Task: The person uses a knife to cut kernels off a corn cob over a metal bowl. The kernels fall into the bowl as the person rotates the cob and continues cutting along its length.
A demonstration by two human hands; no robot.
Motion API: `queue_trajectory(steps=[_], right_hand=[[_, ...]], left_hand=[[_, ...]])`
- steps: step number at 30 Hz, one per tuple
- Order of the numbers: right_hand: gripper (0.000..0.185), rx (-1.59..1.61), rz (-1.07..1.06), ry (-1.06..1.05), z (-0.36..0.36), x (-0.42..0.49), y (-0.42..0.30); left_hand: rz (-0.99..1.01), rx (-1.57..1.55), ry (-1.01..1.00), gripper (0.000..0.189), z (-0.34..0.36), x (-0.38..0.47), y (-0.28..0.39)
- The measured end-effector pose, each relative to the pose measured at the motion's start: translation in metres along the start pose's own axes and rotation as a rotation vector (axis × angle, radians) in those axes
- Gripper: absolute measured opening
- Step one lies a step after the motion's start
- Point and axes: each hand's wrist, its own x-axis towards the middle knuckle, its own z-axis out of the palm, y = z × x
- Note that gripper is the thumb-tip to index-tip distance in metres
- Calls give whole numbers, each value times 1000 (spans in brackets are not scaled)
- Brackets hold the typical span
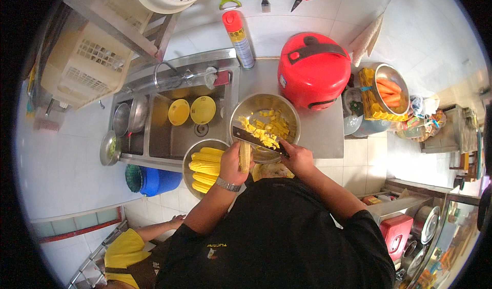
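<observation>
My left hand (233, 165) grips a corn cob (244, 156) whose visible side looks stripped of kernels. In my right hand (299, 159) is the handle of a cleaver (249, 136), its broad blade crossing over the near part of a steel bowl (265, 101). Cut corn kernels (261, 133) lie heaped along the blade, and more cut corn (277, 123) rests inside the bowl. To the left of my left hand, a second steel bowl (187, 159) holds several whole yellow corn ears (205, 168).
A steel sink (161, 143) with two yellow bowls (203, 110) lies left. Behind the work bowl stand a red rice cooker (313, 73) and a spray can (241, 44). Carrots (388, 91) sit in a bowl at right. Another person (125, 254) is at lower left, near a blue bucket (159, 180).
</observation>
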Motion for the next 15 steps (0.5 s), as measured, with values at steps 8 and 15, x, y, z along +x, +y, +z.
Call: queue_trajectory(steps=[8,15], right_hand=[[51,18,-27,-19,-3,12,-22],[51,32,121,-48,6,6,7]], left_hand=[[484,867,-151,33,-23,2,-20],[-37,55,-104,37,10,-30,9]])
